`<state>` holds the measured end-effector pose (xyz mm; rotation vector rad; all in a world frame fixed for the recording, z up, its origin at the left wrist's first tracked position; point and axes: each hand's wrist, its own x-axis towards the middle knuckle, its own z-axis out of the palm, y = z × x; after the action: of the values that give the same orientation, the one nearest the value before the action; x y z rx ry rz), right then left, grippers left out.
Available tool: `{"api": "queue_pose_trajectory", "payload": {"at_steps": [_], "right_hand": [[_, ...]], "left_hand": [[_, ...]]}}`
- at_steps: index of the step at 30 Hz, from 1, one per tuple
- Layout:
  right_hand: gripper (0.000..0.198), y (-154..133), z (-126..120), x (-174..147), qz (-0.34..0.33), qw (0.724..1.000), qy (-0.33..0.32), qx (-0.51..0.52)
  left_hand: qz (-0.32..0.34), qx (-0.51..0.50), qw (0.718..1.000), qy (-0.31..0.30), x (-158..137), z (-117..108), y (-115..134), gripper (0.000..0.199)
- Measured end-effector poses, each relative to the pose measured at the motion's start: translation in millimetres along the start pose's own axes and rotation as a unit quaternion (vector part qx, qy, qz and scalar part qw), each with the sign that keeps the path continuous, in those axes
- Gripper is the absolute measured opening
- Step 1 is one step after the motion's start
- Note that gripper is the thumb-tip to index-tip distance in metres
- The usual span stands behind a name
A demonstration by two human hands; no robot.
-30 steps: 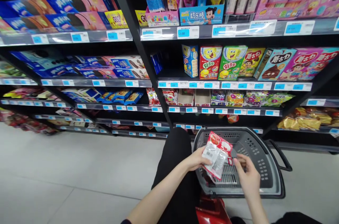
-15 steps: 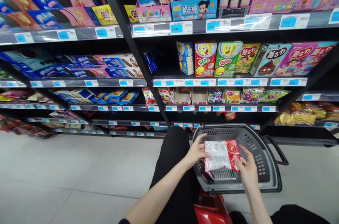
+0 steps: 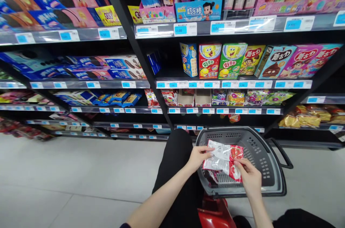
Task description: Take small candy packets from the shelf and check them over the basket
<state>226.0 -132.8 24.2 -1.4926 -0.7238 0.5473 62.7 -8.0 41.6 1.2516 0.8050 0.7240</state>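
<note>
Head view, looking down past a bent knee (image 3: 179,156): the person sits or crouches by the shelves with a silver-and-red packet (image 3: 222,165) over the mouth of a grey basket (image 3: 275,172). The left hand (image 3: 198,158) pinches the packet's left side between thumb and fingers; the right hand (image 3: 251,177) pinches it near the right edge. I can't tell from here whether it is one creased packet or two overlapping, nor how high it is above the basket's floor.

To my eye the step in hand is handling and turning the packet, mostly silver side up. Any next move seems to call for a light, matched pinch at both ends, since the film looks slick and likely to bend.

Inside the basket, at the near left corner, lies something dark and reddish (image 3: 211,177), mostly hidden beneath the packet; slots show in the floor beside it, and a black handle (image 3: 286,163) sticks out to the right.

On the shelves beyond, a blue display box (image 3: 198,11) holds bottle-shaped pieces upright, a pink display box (image 3: 157,15) holds dice-topped sticks, and lower down stand two pale cardboard trays (image 3: 203,99) side by side.
</note>
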Motion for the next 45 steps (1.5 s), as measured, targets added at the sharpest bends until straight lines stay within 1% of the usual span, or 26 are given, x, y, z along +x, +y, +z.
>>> {"api": "queue_pose_trajectory", "payload": {"at_steps": [2, 5, 9, 12, 15, 17, 19, 21, 23, 24, 26, 27, 29, 31, 32, 34, 37, 39, 40, 42, 43, 45], "right_hand": [[0.021, -1.2, 1.9, -1.0, 0.004, 1.000, -0.011, -0.010], [0.025, -2.4, 6.1, -3.0, 0.014, 0.998, -0.032, -0.043], [0.029, 1.8, 11.4, -3.4, 0.023, 0.996, -0.013, -0.080], [0.027, 5.7, 12.0, -1.1, 0.045, 0.997, -0.009, -0.057], [0.026, 6.0, 9.0, 1.7, 0.091, 0.995, -0.045, 0.025], [0.025, 4.3, 6.7, 2.8, 0.119, 0.987, -0.073, 0.081], [0.023, 2.1, 5.3, 2.8, 0.144, 0.978, -0.086, 0.128], [0.023, 0.4, 5.1, 1.8, 0.179, 0.965, -0.079, 0.176], [0.024, -1.0, 5.1, 0.3, 0.219, 0.948, -0.069, 0.221], [0.023, -1.7, 4.7, -0.3, 0.235, 0.939, -0.063, 0.243], [0.024, -3.7, 3.2, -1.1, 0.247, 0.923, -0.053, 0.289], [0.026, -4.9, 2.1, -1.2, 0.242, 0.918, -0.048, 0.310], [0.031, -6.8, 0.1, -0.8, 0.227, 0.913, -0.049, 0.336], [0.039, -6.7, -0.4, 0.0, 0.222, 0.914, -0.050, 0.336], [0.040, -5.6, 0.3, 0.4, 0.224, 0.916, -0.043, 0.330], [0.036, -1.7, 2.9, 0.8, 0.229, 0.921, -0.017, 0.314], [0.030, 5.0, 6.1, 1.0, 0.245, 0.931, -0.001, 0.270], [0.030, 7.9, 4.7, 1.4, 0.252, 0.946, -0.006, 0.203], [0.030, 8.6, 2.5, 2.0, 0.250, 0.956, -0.007, 0.153], [0.032, 9.5, -3.9, 4.2, 0.232, 0.972, -0.019, 0.014], [0.032, 9.9, -7.7, 5.7, 0.210, 0.975, -0.025, -0.063], [0.030, 11.6, -14.7, 9.2, 0.153, 0.970, -0.035, -0.187]], "left_hand": [[0.033, 0.029, 0.999, 0.008, -0.4, 0.1, -1.4, 0.019], [0.045, 0.063, 0.997, 0.029, 0.4, 0.8, -3.8, 0.012], [0.033, 0.066, 0.996, 0.052, 3.7, 2.5, -5.1, 0.015], [0.001, 0.035, 0.998, 0.050, 5.5, 2.5, -5.8, 0.018], [-0.050, -0.048, 0.997, 0.019, 5.2, 1.5, -6.7, 0.022], [-0.085, -0.126, 0.988, -0.010, 4.3, 1.4, -7.4, 0.029], [-0.109, -0.184, 0.977, -0.024, 3.9, 1.7, -8.4, 0.031], [-0.135, -0.207, 0.969, -0.019, 4.2, 1.3, -9.8, 0.024], [-0.186, -0.217, 0.958, -0.026, 5.0, -1.0, -11.4, 0.016], [-0.216, -0.224, 0.949, -0.040, 5.4, -3.0, -11.9, 0.013], [-0.260, -0.256, 0.927, -0.087, 6.0, -8.0, -11.6, 0.021], [-0.266, -0.279, 0.916, -0.112, 6.1, -10.3, -10.8, 0.027], [-0.250, -0.318, 0.902, -0.153, 6.0, -13.4, -7.8, 0.037], [-0.225, -0.325, 0.902, -0.175, 5.6, -13.1, -4.8, 0.044], [-0.218, -0.310, 0.908, -0.177, 5.3, -11.6, -4.0, 0.045], [-0.211, -0.247, 0.932, -0.160, 5.1, -6.9, -4.5, 0.039], [-0.196, -0.106, 0.969, -0.107, 6.6, 0.0, -10.1, 0.020], [-0.172, 0.006, 0.982, -0.075, 8.6, 1.6, -14.2, 0.021], [-0.152, 0.071, 0.984, -0.064, 9.6, 1.4, -15.7, 0.024], [-0.098, 0.198, 0.974, -0.049, 11.2, -0.5, -17.1, 0.028], [-0.068, 0.246, 0.966, -0.046, 11.8, -1.9, -17.2, 0.028], [-0.030, 0.297, 0.953, -0.046, 12.3, -4.4, -17.2, 0.028]]}}
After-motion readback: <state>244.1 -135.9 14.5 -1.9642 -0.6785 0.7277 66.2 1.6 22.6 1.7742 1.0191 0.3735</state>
